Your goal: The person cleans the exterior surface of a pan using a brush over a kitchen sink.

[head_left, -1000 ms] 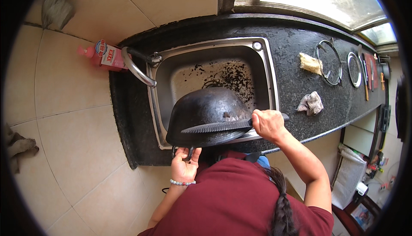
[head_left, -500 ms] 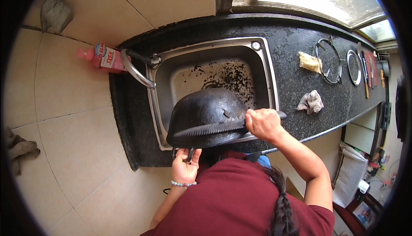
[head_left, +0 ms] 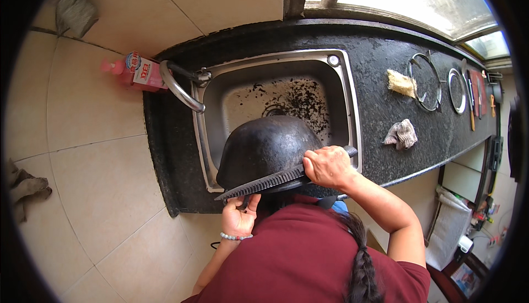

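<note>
A blackened wok (head_left: 267, 146) is tipped with its outer side up over the near part of the steel sink (head_left: 354, 115). At the wok's near edge, my left hand (head_left: 238, 220) is closed on its small loop handle, which is mostly hidden. My right hand (head_left: 329, 168) grips a long black tool (head_left: 264, 183) with a ridged, saw-like edge. That tool lies slanted against the wok's near side, its tip close to my left fingers. Dark flakes (head_left: 308, 104) are scattered over the sink bottom around the drain.
A curved tap (head_left: 182, 93) stands at the sink's left, beside a pink pump bottle (head_left: 144, 74). On the dark counter to the right lie a yellowish scrubber (head_left: 402, 83), a crumpled cloth (head_left: 401, 135), a metal ring stand (head_left: 424, 82) and several knives by a reddish board (head_left: 478, 90).
My right hand has drawn the ridged tool slightly left and down along the wok, toward its near rim. The wok has tilted a little; my left hand stays at its handle.
</note>
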`<state>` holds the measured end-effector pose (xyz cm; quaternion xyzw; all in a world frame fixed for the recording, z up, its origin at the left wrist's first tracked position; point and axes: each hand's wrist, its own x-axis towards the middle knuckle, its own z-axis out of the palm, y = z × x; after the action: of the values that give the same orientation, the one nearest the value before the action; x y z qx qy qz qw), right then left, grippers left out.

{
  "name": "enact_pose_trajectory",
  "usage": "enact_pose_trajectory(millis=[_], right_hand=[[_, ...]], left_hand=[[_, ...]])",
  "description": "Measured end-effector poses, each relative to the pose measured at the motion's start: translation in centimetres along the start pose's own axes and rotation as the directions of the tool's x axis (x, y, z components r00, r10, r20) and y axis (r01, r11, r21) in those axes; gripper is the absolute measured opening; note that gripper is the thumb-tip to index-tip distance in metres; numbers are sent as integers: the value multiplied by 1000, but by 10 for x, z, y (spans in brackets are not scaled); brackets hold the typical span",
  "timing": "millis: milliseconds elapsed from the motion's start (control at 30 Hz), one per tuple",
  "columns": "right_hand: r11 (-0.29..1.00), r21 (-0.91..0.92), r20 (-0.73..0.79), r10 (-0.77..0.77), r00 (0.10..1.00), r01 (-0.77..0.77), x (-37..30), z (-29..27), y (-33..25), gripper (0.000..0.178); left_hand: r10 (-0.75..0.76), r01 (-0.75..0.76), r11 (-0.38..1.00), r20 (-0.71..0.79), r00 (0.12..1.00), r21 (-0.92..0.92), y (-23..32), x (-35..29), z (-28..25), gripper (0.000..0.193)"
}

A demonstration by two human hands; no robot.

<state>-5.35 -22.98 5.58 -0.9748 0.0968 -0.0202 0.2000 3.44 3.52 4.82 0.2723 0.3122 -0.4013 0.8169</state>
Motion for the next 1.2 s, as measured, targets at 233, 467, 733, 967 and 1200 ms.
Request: enact_pose_trajectory(millis=[233,467,733,967,1200], right_hand=[[974,-114,-70,189,979,-196,-1,9,50,29],[952,-201,-56,223,973,-229,7,13,56,30],[1000,24,72,4,997,-5,1,-17,-19,32],[999,-24,218,50,975,-46,8,-30,-41,27],[994,-106,267,47,963,-19,17,-33,-43,27]], left_hand=[[-7,8,999,-22,1000,45,2,2,9,41],[-38,41,997,-37,999,68,1,-4,2,40],[46,-50,998,-117,992,-29,-3,-3,16,26],[20,-14,996,71,997,-90,-4,0,11,24],[1,-3,1000,-94,996,-29,-4,-3,13,22]])
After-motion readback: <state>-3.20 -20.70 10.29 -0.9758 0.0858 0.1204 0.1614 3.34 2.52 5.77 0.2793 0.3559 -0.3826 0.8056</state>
